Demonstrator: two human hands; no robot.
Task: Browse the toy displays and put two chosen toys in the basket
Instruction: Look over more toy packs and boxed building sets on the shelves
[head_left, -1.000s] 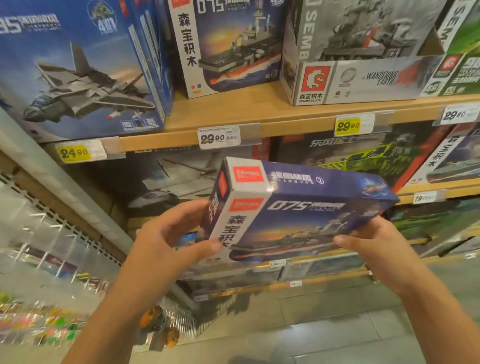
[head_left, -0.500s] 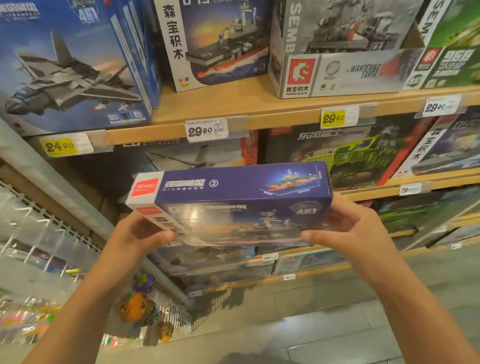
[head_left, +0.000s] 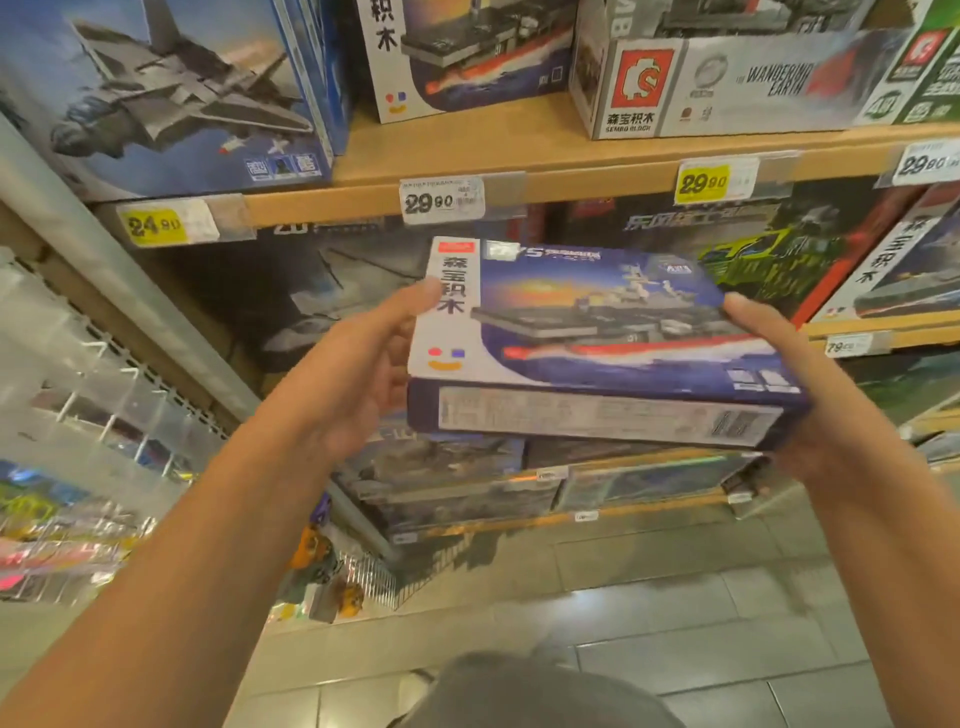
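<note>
You have a flat blue ship-model box (head_left: 597, 338) with a white left strip, held face-up in mid-air. It tilts slightly, near long edge lower. It hangs before the shelves.

A shop — wooden shelves (head_left: 519, 150) of boxed toys; price tags (head_left: 441, 200) along the edges.

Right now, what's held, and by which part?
A ship toy box, held by its two short ends: left hand on the left end, right hand on the right.

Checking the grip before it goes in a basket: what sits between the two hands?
In the head view, only the ship box lies between the left hand and right hand, each gripping one end.
</note>
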